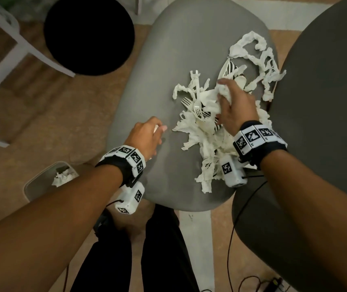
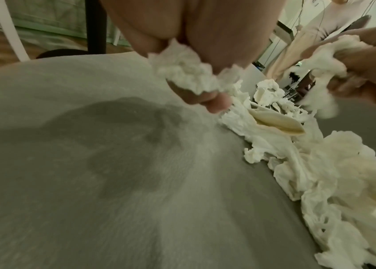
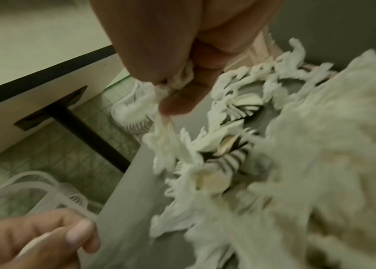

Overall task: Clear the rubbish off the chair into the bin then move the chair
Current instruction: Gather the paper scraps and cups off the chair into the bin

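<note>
At frame centre, the left hand clutches a tissue wad above bare chair seat; the right hand grips tissue amid rubbish centre-right. Lower left, the bin.

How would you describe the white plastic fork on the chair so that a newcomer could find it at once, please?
Start at the grey chair seat and go to the heap of torn white tissue on its right half. At the heap's left edge, just left of the right hand, lies the plastic fork: rigid, smooth and pronged, unlike the crumpled paper around it.
</note>
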`<state>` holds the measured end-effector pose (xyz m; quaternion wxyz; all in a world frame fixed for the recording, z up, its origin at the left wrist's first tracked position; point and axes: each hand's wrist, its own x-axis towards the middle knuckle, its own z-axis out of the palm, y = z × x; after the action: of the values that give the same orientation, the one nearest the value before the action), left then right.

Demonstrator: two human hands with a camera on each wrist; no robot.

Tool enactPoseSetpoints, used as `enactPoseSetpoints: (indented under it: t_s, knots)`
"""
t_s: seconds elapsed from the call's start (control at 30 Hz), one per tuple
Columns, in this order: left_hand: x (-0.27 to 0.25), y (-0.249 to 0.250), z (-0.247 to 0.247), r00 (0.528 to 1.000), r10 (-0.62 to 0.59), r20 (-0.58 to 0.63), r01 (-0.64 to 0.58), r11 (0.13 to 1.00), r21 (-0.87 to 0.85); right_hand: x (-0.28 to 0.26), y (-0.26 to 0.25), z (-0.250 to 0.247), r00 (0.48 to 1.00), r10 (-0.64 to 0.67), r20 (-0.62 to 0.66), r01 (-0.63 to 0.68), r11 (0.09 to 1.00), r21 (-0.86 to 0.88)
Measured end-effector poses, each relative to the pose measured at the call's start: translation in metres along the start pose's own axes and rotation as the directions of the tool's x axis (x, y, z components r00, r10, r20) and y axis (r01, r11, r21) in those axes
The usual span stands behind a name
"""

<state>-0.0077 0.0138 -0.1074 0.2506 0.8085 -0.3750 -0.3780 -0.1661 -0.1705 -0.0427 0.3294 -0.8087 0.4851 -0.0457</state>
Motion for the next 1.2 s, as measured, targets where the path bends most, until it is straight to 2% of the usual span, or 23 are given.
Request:
enactPoseSetpoints:
  t_s: [0.1, 0.17, 0.3, 0.5, 0.6, 0.7, 0.77, 0.87, 0.97, 1.03, 1.13, 1.2]
  knots:
    - [-0.012, -0.004, -0.004, 0.997, 0.045, -0.067, -0.041, 0.998, 0.056, -0.018, -0.026, 0.023, 0.988, -0.125, 0.086, 0.132, 0.988, -0.081]
    - [-0.023, -0.006, -0.009, 0.99, 0.002, -0.139, 0.006, 0.998, 0.058, -0.03, -0.044, 0.042, 0.981, -0.107, 0.164, 0.12, 0.99, -0.074]
    - [-0.042, -0.025, -0.021, 0.967, -0.103, -0.231, 0.113, 0.993, 0.032, -0.049, -0.07, 0.078, 0.97, -0.108, 0.219, 0.139, 0.982, -0.131]
    - [-0.08, -0.07, -0.047, 0.945, -0.172, -0.28, 0.147, 0.983, -0.107, -0.071, -0.105, 0.131, 0.954, -0.093, 0.286, 0.141, 0.979, -0.151]
    - [-0.101, -0.101, -0.058, 0.92, -0.253, -0.3, 0.212, 0.964, -0.164, -0.089, -0.134, 0.16, 0.926, -0.166, 0.34, 0.207, 0.974, -0.087]
    - [-0.125, -0.14, -0.069, 0.879, -0.33, -0.343, 0.265, 0.938, -0.225, -0.11, -0.159, 0.204, 0.908, -0.149, 0.392, 0.178, 0.983, -0.037]
    - [-0.14, -0.167, -0.076, 0.823, -0.451, -0.345, 0.343, 0.879, -0.331, -0.124, -0.175, 0.235, 0.882, -0.106, 0.459, 0.133, 0.991, -0.026]
    - [-0.159, -0.226, -0.078, 0.731, -0.628, -0.266, 0.464, 0.744, -0.481, -0.149, -0.2, 0.288, 0.773, -0.042, 0.633, 0.103, 0.993, -0.06]
    - [-0.176, -0.293, -0.067, 0.673, -0.683, -0.284, 0.492, 0.7, -0.517, -0.168, -0.215, 0.341, 0.698, 0.015, 0.716, 0.107, 0.986, -0.126]
    - [-0.192, -0.312, -0.07, 0.641, -0.727, -0.245, 0.535, 0.652, -0.537, -0.176, -0.217, 0.372, 0.669, 0.041, 0.742, 0.143, 0.973, -0.183]
    - [-0.212, -0.335, -0.072, 0.62, -0.766, -0.172, 0.521, 0.565, -0.64, -0.185, -0.218, 0.412, 0.652, 0.061, 0.755, 0.158, 0.964, -0.215]
    - [-0.217, -0.36, -0.066, 0.642, -0.758, -0.118, 0.457, 0.502, -0.734, -0.19, -0.216, 0.435, 0.633, 0.07, 0.771, 0.129, 0.972, -0.194]
